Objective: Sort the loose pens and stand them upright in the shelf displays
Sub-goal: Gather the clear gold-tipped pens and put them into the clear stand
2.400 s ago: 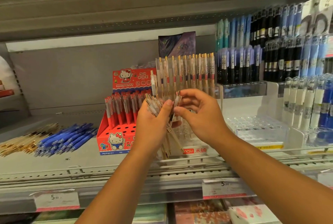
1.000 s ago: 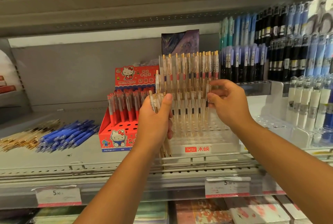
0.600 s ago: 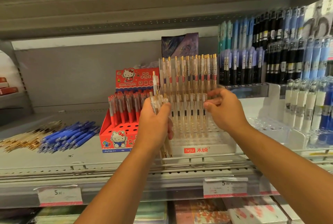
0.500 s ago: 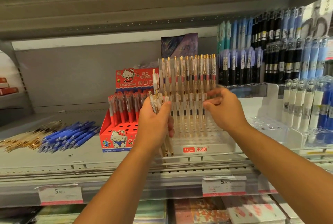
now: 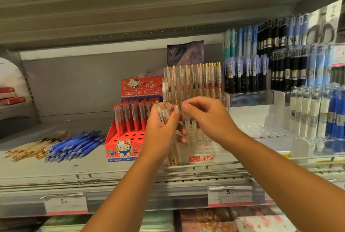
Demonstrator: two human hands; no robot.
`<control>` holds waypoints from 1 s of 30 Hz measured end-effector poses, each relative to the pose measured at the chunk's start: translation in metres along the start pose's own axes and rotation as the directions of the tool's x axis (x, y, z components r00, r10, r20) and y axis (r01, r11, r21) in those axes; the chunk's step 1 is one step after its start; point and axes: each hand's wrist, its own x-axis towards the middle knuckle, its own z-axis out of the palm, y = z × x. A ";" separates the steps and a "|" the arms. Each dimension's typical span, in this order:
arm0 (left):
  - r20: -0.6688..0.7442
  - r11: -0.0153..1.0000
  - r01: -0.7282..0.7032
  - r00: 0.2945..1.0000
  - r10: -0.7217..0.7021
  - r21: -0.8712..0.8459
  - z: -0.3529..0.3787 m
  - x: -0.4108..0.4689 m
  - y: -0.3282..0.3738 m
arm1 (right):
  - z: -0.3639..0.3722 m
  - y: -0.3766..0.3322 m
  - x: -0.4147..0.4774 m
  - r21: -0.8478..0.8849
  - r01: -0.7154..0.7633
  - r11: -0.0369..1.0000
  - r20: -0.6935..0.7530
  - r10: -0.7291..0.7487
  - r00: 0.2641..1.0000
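Head view, left hand: the left hand (image 5: 160,133) wraps its fingers round a bundle of clear pens (image 5: 165,113) with gold tips. It holds the bundle nearly upright, slightly tilted, just in front of the clear display stand (image 5: 199,158).
Head view, right hand: the right hand (image 5: 209,119) has curled fingers, and their tips meet the top of the bundle. Blur hides whether they pinch a pen.
Standing row: matching gold-clipped pens (image 5: 194,80) stand upright along the back of the clear display stand, behind both hands.
Loose pens: a heap of blue pens (image 5: 74,146) lies flat on the shelf (image 5: 93,170), well left of the hands. A heap of gold pens (image 5: 28,150) lies against its left side.
Red box: a Hello Kitty box (image 5: 123,149) sits between the blue heap and the stand. Red pens (image 5: 134,118) stand upright in its back rows, and holes show in front of them.
Right side: black pens (image 5: 280,63) and white pens (image 5: 306,112) stand upright in further displays.
Shelf edge: two price tags (image 5: 230,195) are marked 5.
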 end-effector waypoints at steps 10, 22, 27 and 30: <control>0.092 1.000 -0.004 0.996 0.003 0.011 0.003 0.002 -0.004 | 0.005 -0.003 0.002 0.217 -0.334 0.917 0.038 0.334 0.942; 0.063 0.999 0.043 0.997 -0.042 -0.019 0.005 0.000 -0.001 | -0.008 -0.001 0.007 0.278 -0.259 0.925 -0.141 0.306 0.942; 0.027 1.000 0.030 0.999 -0.029 -0.005 0.001 0.001 -0.003 | -0.028 0.009 0.012 0.448 -0.179 0.876 -0.217 0.301 0.929; 0.026 0.997 0.065 0.998 -0.064 -0.049 -0.001 0.002 -0.002 | -0.038 0.020 0.014 0.440 -0.110 0.891 -0.311 0.266 0.912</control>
